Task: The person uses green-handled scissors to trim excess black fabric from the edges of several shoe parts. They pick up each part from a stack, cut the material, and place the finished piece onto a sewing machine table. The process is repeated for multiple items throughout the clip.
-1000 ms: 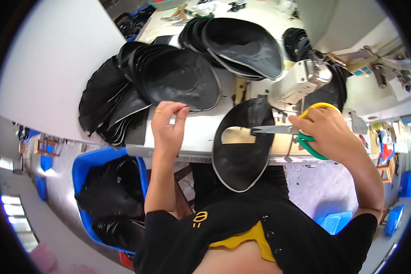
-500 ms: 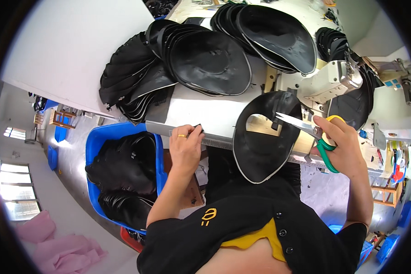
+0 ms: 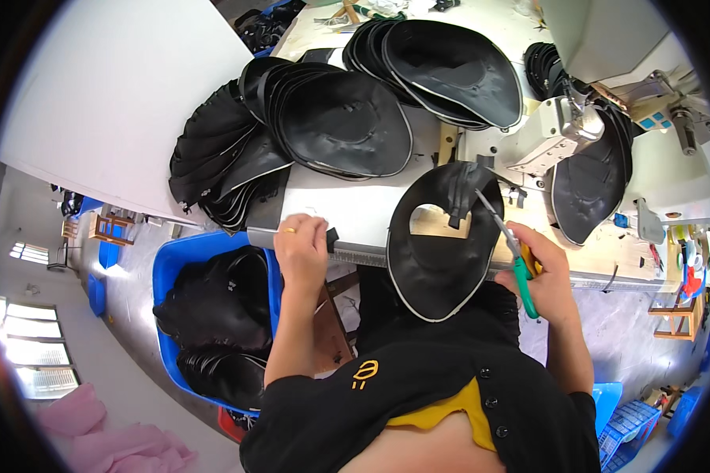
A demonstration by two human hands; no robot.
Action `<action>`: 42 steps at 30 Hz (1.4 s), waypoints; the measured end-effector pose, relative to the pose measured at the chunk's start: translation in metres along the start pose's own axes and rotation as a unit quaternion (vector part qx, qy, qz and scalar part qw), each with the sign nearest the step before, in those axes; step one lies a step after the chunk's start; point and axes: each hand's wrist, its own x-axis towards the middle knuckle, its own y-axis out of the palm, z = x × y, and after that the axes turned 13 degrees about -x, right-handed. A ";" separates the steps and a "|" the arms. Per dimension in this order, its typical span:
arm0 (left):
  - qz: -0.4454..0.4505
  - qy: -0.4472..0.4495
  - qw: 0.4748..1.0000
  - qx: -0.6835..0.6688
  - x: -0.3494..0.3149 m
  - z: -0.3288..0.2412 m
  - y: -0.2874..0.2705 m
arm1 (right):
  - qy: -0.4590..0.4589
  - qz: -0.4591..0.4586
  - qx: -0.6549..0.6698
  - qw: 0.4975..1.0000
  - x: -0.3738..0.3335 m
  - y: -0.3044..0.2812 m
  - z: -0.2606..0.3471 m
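Observation:
My right hand [image 3: 546,272] grips a pair of scissors [image 3: 521,277] with green and yellow handles. Their blades are nearly closed, with the tip over a black oval leather-like panel [image 3: 438,292] edged in white piping. A round opening is cut through this panel, and black strips [image 3: 463,189] lie across its upper part. The panel hangs partly over the table's front edge, in front of the sewing machine [image 3: 548,134]. To its left, at the same edge, my left hand [image 3: 300,248] is closed, with a small black scrap [image 3: 331,236] at its fingertips.
Stacks of similar black panels [image 3: 347,126] cover the back of the white table [image 3: 323,197]. More lie right of the machine. A blue tub [image 3: 162,315] full of black pieces stands at the lower left. Blue crates [image 3: 629,430] sit at the lower right.
The scissors have gone from wide apart to nearly closed and turned more upright as my right hand drew back toward me. My left hand stays by the table edge.

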 end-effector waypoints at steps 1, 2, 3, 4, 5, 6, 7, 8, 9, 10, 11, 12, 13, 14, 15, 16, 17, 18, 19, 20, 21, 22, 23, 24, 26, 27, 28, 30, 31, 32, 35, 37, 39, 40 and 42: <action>0.012 -0.009 1.000 0.002 -0.011 0.000 0.000 | 0.026 0.009 0.017 0.999 -0.003 0.000 -0.003; 0.024 -0.018 1.000 0.004 -0.019 -0.001 -0.001 | 0.052 0.019 0.034 0.998 -0.005 0.000 -0.007; 0.037 -0.039 0.999 0.009 -0.024 -0.002 -0.004 | 0.045 0.020 0.041 0.998 -0.007 0.001 -0.013; 0.049 -0.041 0.998 0.015 -0.025 -0.006 -0.006 | 0.058 0.025 0.042 0.997 -0.006 0.003 -0.015; 0.061 -0.042 0.997 0.020 -0.024 -0.008 -0.006 | 0.070 0.029 0.043 0.996 -0.006 0.004 -0.015; 0.074 -0.044 0.996 0.026 -0.023 -0.012 -0.009 | 0.083 0.033 0.044 0.995 -0.007 0.006 -0.016; 0.105 -0.049 0.993 0.032 -0.019 -0.020 -0.015 | 0.090 0.036 0.056 0.994 -0.008 0.008 -0.017; 0.138 -0.056 0.989 0.024 -0.012 -0.027 -0.022 | 0.076 0.028 0.059 0.995 -0.009 0.011 -0.018; 0.172 -0.062 0.983 0.015 -0.006 -0.033 -0.029 | 0.063 0.019 0.063 0.996 -0.009 0.014 -0.018; 0.208 -0.066 0.976 0.005 -0.002 -0.035 -0.033 | 0.052 0.007 0.066 0.996 -0.011 0.016 -0.016; 0.205 -0.105 0.969 -0.087 -0.002 -0.029 -0.028 | 0.029 0.005 0.051 0.998 -0.010 0.015 -0.011; 0.169 -0.109 0.970 -0.136 0.005 -0.030 -0.022 | 0.040 0.013 0.073 0.996 -0.009 0.017 -0.009; 0.135 -0.113 0.966 -0.188 0.015 -0.032 -0.012 | 0.054 0.021 0.093 0.994 -0.010 0.018 -0.005; 0.102 -0.118 0.958 -0.241 0.025 -0.035 -0.001 | 0.068 0.027 0.113 0.991 -0.012 0.020 -0.001; 0.114 -0.112 0.946 -0.281 0.039 -0.039 0.011 | 0.066 0.031 0.104 0.992 -0.012 0.021 0.003; 0.147 -0.112 0.926 -0.330 0.054 -0.046 0.026 | 0.072 0.038 0.107 0.991 -0.013 0.023 0.006; 0.174 -0.111 0.903 -0.376 0.068 -0.053 0.038 | 0.073 0.047 0.109 0.990 -0.012 0.024 0.010; 0.232 -0.144 0.855 -0.440 0.075 -0.054 0.055 | 0.074 0.056 0.111 0.989 -0.013 0.025 0.014; 0.287 -0.163 0.814 -0.477 0.081 -0.054 0.072 | 0.062 0.059 0.104 0.991 -0.013 0.028 0.015; 0.345 -0.183 0.769 -0.506 0.085 -0.054 0.084 | 0.079 0.054 0.120 0.988 -0.013 0.031 0.015; 0.373 -0.195 0.738 -0.527 0.089 -0.053 0.090 | 0.094 0.050 0.134 0.985 -0.011 0.034 0.017; 0.405 -0.208 0.705 -0.544 0.093 -0.055 0.096 | 0.113 0.045 0.152 0.981 -0.012 0.037 0.016; 0.435 -0.221 0.670 -0.559 0.095 -0.057 0.100 | 0.112 0.038 0.168 0.979 -0.009 0.041 0.011; 0.486 -0.244 0.624 -0.562 0.098 -0.055 0.095 | 0.113 0.022 0.189 0.975 -0.005 0.043 0.010; 0.469 -0.278 0.596 -0.589 0.091 -0.060 0.083 | 0.117 -0.010 0.234 0.965 0.005 0.048 0.009; 0.442 -0.294 0.571 -0.626 0.086 -0.069 0.070 | 0.079 -0.040 0.273 0.958 0.011 0.053 0.006; 0.458 -0.318 0.536 -0.634 0.087 -0.082 0.051 | 0.072 -0.027 0.293 0.953 0.017 0.053 0.008; 0.460 -0.303 0.543 -0.634 0.078 -0.089 0.032 | 0.053 0.003 0.335 0.941 0.030 0.050 0.018; 0.416 -0.319 0.539 -0.660 0.074 -0.090 0.026 | 0.065 0.014 0.377 0.924 0.038 0.045 0.034; 0.371 -0.333 0.533 -0.684 0.070 -0.092 0.021 | 0.039 0.009 0.347 0.937 0.044 0.047 0.034; 0.206 -0.367 0.570 -0.706 0.061 -0.094 0.008 | -0.004 0.002 0.299 0.954 0.060 0.047 0.040; 0.111 -0.369 0.600 -0.701 0.056 -0.098 0.002 | -0.105 -0.036 0.101 0.989 0.064 0.031 0.042; 0.046 -0.354 0.616 -0.703 0.051 -0.103 0.002 | -0.183 -0.076 -0.068 0.978 0.062 0.014 0.042; 0.015 -0.347 0.620 -0.703 0.048 -0.106 0.003 | -0.202 -0.069 -0.147 0.966 0.058 0.005 0.043; -0.016 -0.331 0.618 -0.713 0.048 -0.115 0.009 | -0.230 -0.053 -0.307 0.922 0.049 -0.008 0.044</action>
